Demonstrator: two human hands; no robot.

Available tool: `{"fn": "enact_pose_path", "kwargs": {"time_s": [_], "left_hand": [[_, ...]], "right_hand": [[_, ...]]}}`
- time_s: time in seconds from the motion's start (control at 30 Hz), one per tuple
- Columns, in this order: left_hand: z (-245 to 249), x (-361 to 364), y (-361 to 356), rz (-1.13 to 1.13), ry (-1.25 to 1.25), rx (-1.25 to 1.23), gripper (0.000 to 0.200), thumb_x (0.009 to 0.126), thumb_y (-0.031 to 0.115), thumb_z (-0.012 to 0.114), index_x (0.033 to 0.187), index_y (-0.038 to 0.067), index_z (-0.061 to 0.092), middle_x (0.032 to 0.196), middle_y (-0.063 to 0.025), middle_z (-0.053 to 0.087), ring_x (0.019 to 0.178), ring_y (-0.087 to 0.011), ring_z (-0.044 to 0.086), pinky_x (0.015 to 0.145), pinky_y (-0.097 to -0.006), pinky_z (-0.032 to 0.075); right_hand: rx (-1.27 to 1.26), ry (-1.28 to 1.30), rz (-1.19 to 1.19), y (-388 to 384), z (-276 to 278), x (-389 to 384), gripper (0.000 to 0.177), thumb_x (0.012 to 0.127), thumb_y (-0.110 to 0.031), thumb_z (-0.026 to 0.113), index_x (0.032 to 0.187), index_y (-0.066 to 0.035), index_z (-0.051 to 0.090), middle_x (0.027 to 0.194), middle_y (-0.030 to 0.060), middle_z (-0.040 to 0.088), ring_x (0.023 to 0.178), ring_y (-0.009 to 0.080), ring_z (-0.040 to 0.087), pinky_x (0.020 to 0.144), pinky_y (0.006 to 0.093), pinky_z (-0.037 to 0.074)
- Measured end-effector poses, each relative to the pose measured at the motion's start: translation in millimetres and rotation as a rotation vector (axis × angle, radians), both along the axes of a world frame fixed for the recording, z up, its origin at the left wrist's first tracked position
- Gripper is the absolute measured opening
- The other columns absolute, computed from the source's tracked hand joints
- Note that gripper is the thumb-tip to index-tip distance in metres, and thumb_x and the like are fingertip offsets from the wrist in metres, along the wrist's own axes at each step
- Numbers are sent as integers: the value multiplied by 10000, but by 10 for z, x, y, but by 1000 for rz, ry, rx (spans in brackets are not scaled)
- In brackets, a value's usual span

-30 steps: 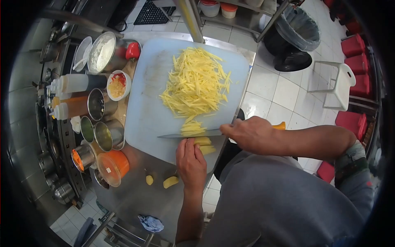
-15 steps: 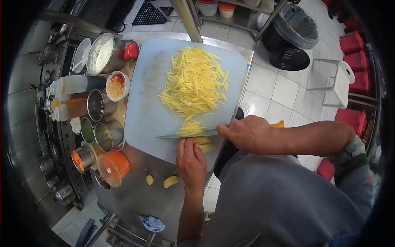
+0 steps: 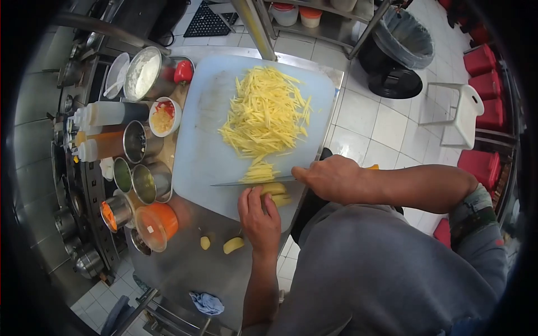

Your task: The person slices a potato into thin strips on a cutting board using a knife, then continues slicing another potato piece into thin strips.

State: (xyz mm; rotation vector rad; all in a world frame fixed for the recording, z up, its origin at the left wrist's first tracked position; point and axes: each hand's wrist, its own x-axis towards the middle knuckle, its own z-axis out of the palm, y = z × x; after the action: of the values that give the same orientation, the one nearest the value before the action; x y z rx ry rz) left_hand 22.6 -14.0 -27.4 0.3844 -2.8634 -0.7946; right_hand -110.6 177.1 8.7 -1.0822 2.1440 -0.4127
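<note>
A kitchen knife point(image 3: 238, 183) is in my right hand point(image 3: 332, 179), whose fingers wrap around its handle. Its blade lies across the front of the white cutting board point(image 3: 199, 134), between thin potato strips point(image 3: 259, 170) and uncut potato slices point(image 3: 274, 189). My left hand point(image 3: 260, 221) rests at the board's near edge, its curled fingertips against those slices and close to the blade. Beyond the knife, a large heap of pale yellow potato strips point(image 3: 266, 112) covers the board's far middle.
Left of the board stand a bowl of chopped garnish point(image 3: 163, 117), squeeze bottles point(image 3: 103, 113), metal containers point(image 3: 151, 182) and an orange tub point(image 3: 158, 221). Two potato pieces point(image 3: 233, 245) and a blue cloth point(image 3: 207, 303) lie on the steel table. A white stool point(image 3: 465, 115) stands right.
The knife has shifted slightly away from my left fingers, and more of the potato slices shows beside them. The view has moved a little; both hands stay at nearly the same places.
</note>
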Motion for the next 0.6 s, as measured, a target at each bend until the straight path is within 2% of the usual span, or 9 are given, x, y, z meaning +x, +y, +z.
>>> {"fn": "enact_pose_path", "kwargs": {"time_s": [0.13, 0.23, 0.33, 0.4, 0.6], "left_hand": [[-73, 74, -3, 8, -1, -1, 168, 967, 58, 652, 1123, 15, 697, 1145, -182, 666, 1069, -382, 639, 932, -456, 524], [-75, 75, -12, 13, -38, -5, 163, 968, 62, 656, 1116, 19, 707, 1120, -171, 674, 1049, -373, 646, 915, -452, 531], [-71, 59, -25, 0, -5, -1, 161, 966, 63, 657, 1112, 19, 709, 1111, -165, 678, 1043, -371, 647, 910, -454, 531], [-82, 11, -6, 12, 23, -6, 160, 964, 62, 657, 1108, 18, 710, 1111, -166, 679, 1043, -374, 647, 912, -457, 530], [-86, 43, 8, 11, 36, 41, 155, 960, 62, 662, 1101, 17, 707, 1105, -180, 677, 1039, -392, 646, 913, -468, 528]], "right_hand": [[-16, 46, 41, 37, 27, -10, 255, 937, -95, 606, 1179, -40, 550, 866, 199, 710, 761, 372, 756, 647, 459, 608], [89, 17, 40, 149, 311, 25, 300, 935, -107, 617, 1215, -43, 532, 906, 209, 691, 757, 372, 750, 637, 458, 605], [102, -54, 15, 192, 92, -12, 348, 932, -116, 632, 1254, -49, 517, 958, 215, 676, 763, 375, 746, 633, 461, 605], [47, 12, 31, 79, 30, -1, 356, 928, -114, 639, 1259, -56, 522, 966, 210, 682, 769, 376, 748, 626, 461, 605], [75, -27, 17, 95, 91, 124, 312, 938, -98, 616, 1238, -68, 533, 943, 192, 710, 789, 382, 757, 611, 462, 605]]}}
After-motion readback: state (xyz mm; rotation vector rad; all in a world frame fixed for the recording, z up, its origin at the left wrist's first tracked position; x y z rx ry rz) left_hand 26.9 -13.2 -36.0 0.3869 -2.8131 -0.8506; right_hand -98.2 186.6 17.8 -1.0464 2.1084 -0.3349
